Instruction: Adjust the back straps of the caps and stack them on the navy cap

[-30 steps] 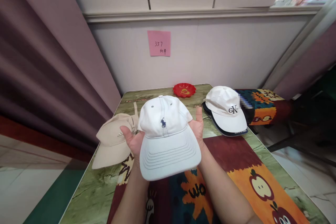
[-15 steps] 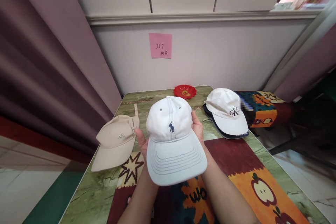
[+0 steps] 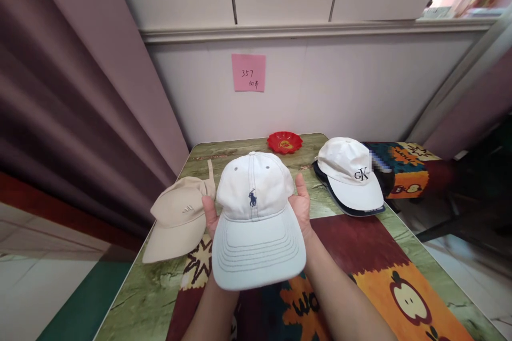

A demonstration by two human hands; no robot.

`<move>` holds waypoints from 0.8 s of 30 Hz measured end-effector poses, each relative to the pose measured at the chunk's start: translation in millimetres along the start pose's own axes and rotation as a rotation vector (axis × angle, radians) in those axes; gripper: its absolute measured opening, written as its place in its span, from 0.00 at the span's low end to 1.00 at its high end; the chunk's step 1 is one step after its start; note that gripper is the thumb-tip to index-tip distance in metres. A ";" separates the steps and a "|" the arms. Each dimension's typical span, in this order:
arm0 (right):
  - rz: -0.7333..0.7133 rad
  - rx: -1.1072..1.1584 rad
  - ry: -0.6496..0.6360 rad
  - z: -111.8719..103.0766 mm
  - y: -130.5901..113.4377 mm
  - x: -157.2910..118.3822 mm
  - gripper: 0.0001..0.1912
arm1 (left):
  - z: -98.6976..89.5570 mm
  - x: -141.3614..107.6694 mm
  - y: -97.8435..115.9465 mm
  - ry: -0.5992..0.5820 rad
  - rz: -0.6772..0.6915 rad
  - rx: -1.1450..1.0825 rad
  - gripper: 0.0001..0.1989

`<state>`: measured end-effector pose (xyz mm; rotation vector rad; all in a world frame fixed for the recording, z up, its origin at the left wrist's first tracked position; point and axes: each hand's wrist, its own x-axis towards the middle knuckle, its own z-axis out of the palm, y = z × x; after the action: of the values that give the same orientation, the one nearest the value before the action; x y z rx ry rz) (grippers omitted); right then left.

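Observation:
Between my two hands is a white cap with a dark blue rider logo, its pale brim facing me. My left hand supports its left side, thumb up and the other fingers hidden behind the cap. My right hand is at the cap's right side, thumb raised, fingers partly hidden under it. Left of the held cap lies a beige cap with its strap sticking up. On the right, a white cap with a GK-like logo rests on top of a dark cap.
A red scalloped dish stands at the back of the green marbled table. A colourful patterned cloth runs under my forearms. Behind, a pink note is stuck on the wall; a purple curtain hangs at left.
The held white cap has shifted slightly left and down and turned a little. My right thumb now stands farther off the cap's side. The whole view has moved slightly.

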<state>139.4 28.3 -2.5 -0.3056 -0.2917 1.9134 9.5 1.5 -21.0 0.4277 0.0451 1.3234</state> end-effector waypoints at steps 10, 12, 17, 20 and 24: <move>0.010 0.000 -0.056 -8.2 -7.1 3.4 0.34 | 11.7 13.5 2.0 0.256 -0.034 -0.026 0.33; -0.001 -0.026 -0.050 -11.8 -10.7 5.5 0.34 | 8.5 10.8 2.7 0.199 -0.013 -0.030 0.36; -0.066 -0.108 -0.028 -22.7 -20.2 3.8 0.32 | -3.8 -4.2 7.4 0.097 -0.059 0.024 0.41; -0.077 -0.119 -0.035 -25.7 -22.3 -0.7 0.33 | -2.5 -6.0 8.8 0.126 -0.039 0.039 0.38; -0.084 -0.094 -0.003 -24.7 -22.1 -4.1 0.32 | 3.6 -3.5 8.9 0.133 0.011 0.032 0.33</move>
<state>168.6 33.6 -17.7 -0.3482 -0.3912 1.8211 1.3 -1.2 -15.4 0.3671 0.1758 1.3624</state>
